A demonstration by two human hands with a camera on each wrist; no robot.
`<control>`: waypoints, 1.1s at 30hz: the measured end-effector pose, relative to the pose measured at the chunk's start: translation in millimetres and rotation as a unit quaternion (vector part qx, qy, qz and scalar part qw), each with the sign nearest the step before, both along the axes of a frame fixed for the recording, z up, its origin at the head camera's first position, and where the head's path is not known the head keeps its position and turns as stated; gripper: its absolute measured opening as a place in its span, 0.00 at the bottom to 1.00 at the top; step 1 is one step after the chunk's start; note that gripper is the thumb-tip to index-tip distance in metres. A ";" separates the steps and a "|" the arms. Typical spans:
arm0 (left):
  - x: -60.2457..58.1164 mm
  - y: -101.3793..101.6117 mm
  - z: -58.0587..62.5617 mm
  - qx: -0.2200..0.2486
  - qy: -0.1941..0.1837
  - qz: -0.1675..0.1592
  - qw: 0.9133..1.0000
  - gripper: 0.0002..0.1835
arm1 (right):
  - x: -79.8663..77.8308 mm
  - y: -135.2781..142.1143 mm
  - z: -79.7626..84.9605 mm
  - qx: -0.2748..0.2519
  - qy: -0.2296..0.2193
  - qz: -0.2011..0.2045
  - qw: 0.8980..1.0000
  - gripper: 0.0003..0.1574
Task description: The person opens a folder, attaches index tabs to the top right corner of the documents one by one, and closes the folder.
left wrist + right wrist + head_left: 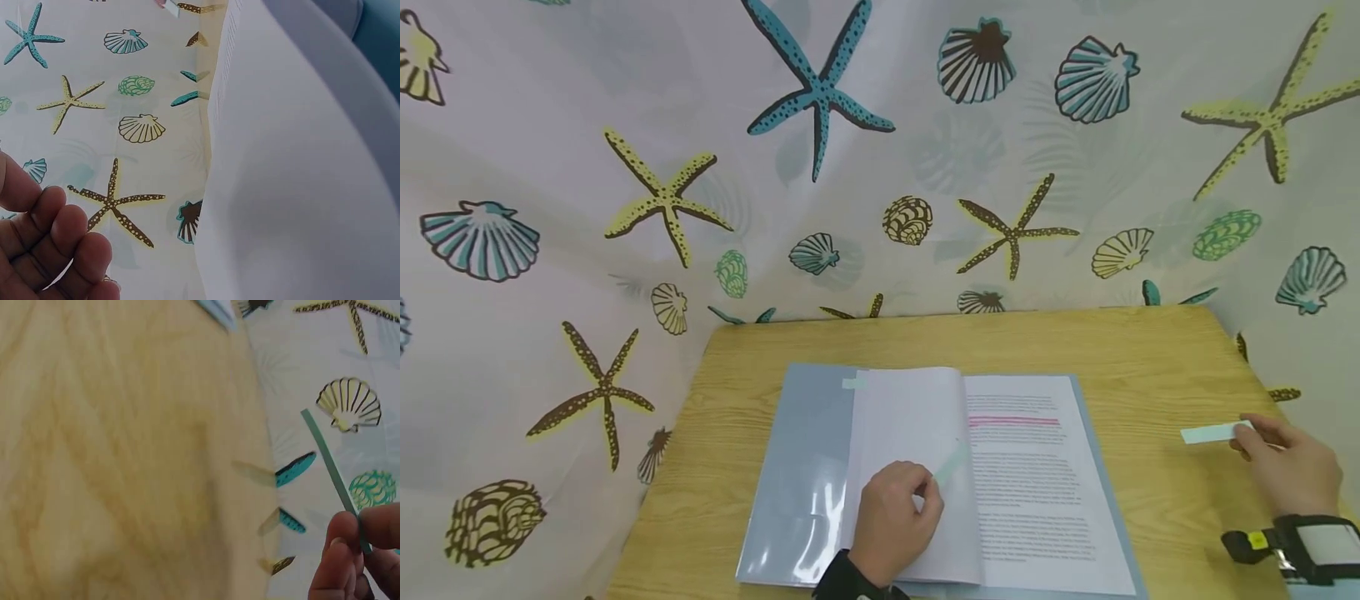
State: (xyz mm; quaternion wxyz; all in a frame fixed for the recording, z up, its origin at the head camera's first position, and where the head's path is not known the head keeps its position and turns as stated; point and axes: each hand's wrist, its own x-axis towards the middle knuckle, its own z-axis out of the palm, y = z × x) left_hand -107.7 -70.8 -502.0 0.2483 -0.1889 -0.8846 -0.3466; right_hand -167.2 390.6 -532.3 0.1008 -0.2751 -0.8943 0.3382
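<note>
On the table lies an open clear-covered folder [793, 442] with paper inside. Its left page [902, 425] is blank; the right page [1026, 500] carries print and pink highlighter lines. Over the blank page, my left hand [895, 517] brings thumb and index finger together, and a pale green sticky strip [952, 464] sticks out from their tips. The left wrist view shows these pinched fingers [65, 228], but I cannot make out the strip there. Right of the folder, my right hand [1292, 467] pinches a narrow green sticky-note pad [1206, 433], edge-on in the right wrist view [331, 465].
A pale green tab [853, 383] sits at the blank page's upper left corner. Wooden table [1157, 350] surrounds the folder. Cloth [865, 225] printed with starfish and shells hangs behind and beside the table. A strapped device [1318, 546] is on the right wrist.
</note>
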 end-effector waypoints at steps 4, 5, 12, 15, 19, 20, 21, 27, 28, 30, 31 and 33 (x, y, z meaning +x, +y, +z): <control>0.8 -1.4 -1.9 -0.001 -0.003 -0.003 1.000 0.11 | 2.7 15.7 -13.8 -0.003 -0.048 -0.035 0.998 0.27; 1.0 -1.5 -2.4 0.000 -0.003 -0.004 1.000 0.11 | 3.3 17.7 -17.0 -0.004 -0.057 -0.039 0.998 0.27; 0.8 -1.6 -4.4 0.003 -0.001 -0.011 1.000 0.11 | 0.1 30.9 -30.4 0.046 -0.083 -0.035 0.995 0.27; 0.6 -1.4 -5.1 0.001 -0.004 -0.010 1.000 0.12 | -2.8 37.4 -28.3 0.061 -0.108 -0.029 0.992 0.26; 1.4 -1.7 -5.2 -0.001 -0.006 -0.010 1.000 0.12 | -5.8 44.5 -24.3 0.082 -0.148 -0.014 0.985 0.26; 1.6 -1.9 -5.2 -0.001 -0.005 -0.010 1.000 0.11 | -6.5 45.8 -23.9 0.087 -0.156 -0.012 0.984 0.25; 1.7 -2.1 -5.1 -0.002 -0.006 -0.010 1.000 0.11 | -7.0 47.1 -23.8 0.091 -0.162 -0.009 0.983 0.25; 0.5 -2.2 -4.7 -0.003 -0.003 -0.014 1.000 0.11 | -10.3 56.8 -28.9 0.098 -0.182 0.010 0.978 0.25; 0.3 -2.1 -4.6 -0.004 -0.002 -0.014 1.000 0.11 | -10.9 58.1 -29.8 0.096 -0.182 0.010 0.978 0.24; 0.2 -1.7 -4.2 -0.006 -0.003 -0.013 1.000 0.11 | -11.8 59.4 -31.7 0.095 -0.180 0.008 0.979 0.24; 0.1 -1.5 -4.0 -0.006 -0.002 -0.014 1.000 0.11 | -12.2 59.4 -32.2 0.095 -0.179 0.007 0.979 0.24; 0.0 -1.0 -3.9 -0.006 0.002 -0.015 1.000 0.11 | -12.2 58.8 -32.1 0.096 -0.174 0.008 0.980 0.24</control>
